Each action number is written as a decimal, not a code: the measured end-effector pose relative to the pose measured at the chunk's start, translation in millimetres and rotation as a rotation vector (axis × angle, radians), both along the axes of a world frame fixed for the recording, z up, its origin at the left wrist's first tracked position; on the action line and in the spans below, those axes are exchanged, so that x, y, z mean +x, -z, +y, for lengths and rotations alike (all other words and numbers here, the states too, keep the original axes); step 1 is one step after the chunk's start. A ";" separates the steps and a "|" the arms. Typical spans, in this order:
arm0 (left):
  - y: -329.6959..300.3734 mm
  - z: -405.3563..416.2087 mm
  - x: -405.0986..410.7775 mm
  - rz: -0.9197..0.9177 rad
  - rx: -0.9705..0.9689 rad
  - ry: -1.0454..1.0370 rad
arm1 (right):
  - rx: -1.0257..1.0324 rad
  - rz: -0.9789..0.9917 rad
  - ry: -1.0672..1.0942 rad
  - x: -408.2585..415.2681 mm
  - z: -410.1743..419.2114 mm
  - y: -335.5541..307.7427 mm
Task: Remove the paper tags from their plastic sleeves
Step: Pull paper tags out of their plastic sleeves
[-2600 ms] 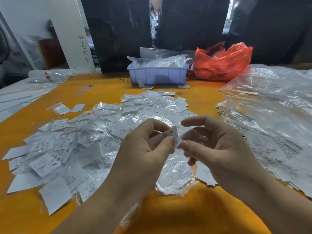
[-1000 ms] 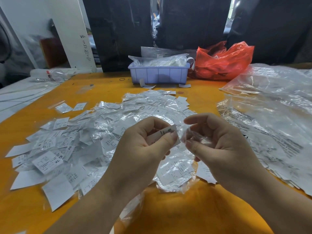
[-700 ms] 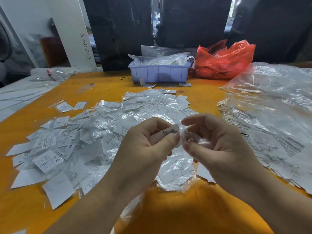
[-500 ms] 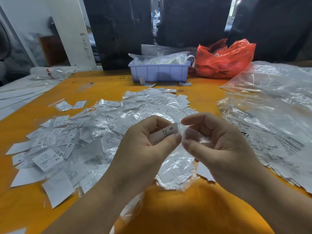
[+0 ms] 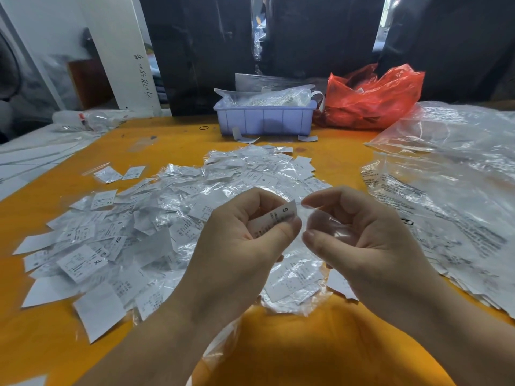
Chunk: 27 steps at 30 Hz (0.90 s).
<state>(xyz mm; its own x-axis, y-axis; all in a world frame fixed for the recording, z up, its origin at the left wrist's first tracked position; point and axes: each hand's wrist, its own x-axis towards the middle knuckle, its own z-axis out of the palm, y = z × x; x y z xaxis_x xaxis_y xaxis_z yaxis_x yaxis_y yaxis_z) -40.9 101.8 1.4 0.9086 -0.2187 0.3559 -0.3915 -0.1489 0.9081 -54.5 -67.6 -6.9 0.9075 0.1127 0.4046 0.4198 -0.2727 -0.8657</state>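
Over the middle of the orange table [image 5: 278,355], the left hand [image 5: 239,246] pinches a small paper tag [image 5: 274,217] between thumb and curled fingers; the tag is stiff, white and rectangular, printed with an "S", and its free end pokes toward the right hand [image 5: 370,240]. That hand has its grip clenched on a clear plastic sleeve [image 5: 324,225], thin and glossy, bunched between thumb and forefinger. Tag and sleeve look just parted, though the film is so clear that the exact edge is hard to tell.

Beneath both hands lies a wide heap of tags [image 5: 156,227], flat white papers mixed with crinkled shiny film, several showing "XL", "XS" and "S". The table top is smooth and matte, with dark panels standing behind it and a white slanted board [image 5: 122,51] at the left rear.

At the far edge sits a lilac plastic bin [image 5: 264,121], ribbed on its wall and stuffed with clear bags. Just beside it is a crumpled red bag [image 5: 373,98]. Large clear bags [image 5: 451,168] with printed text cover the right side, and the right wrist overlaps them.
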 end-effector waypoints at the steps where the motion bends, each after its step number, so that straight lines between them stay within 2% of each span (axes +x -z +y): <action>1: 0.6 0.0 0.1 0.003 0.007 0.011 | 0.004 -0.002 -0.011 -0.1 0.4 0.0; 19: -1.5 1.4 3.5 0.096 -0.011 0.055 | 0.062 0.038 -0.034 0.1 1.7 -1.4; 27: -5.4 1.3 -1.0 0.023 0.063 0.095 | 0.052 0.039 -0.034 -0.1 2.8 -3.9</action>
<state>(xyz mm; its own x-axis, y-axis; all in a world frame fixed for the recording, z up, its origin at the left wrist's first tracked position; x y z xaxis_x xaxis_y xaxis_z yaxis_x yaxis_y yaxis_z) -41.9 103.1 6.7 0.8906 -0.3252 0.3178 -0.3855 -0.1692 0.9071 -54.6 -64.8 -3.0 0.9188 0.1231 0.3750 0.3936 -0.2130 -0.8943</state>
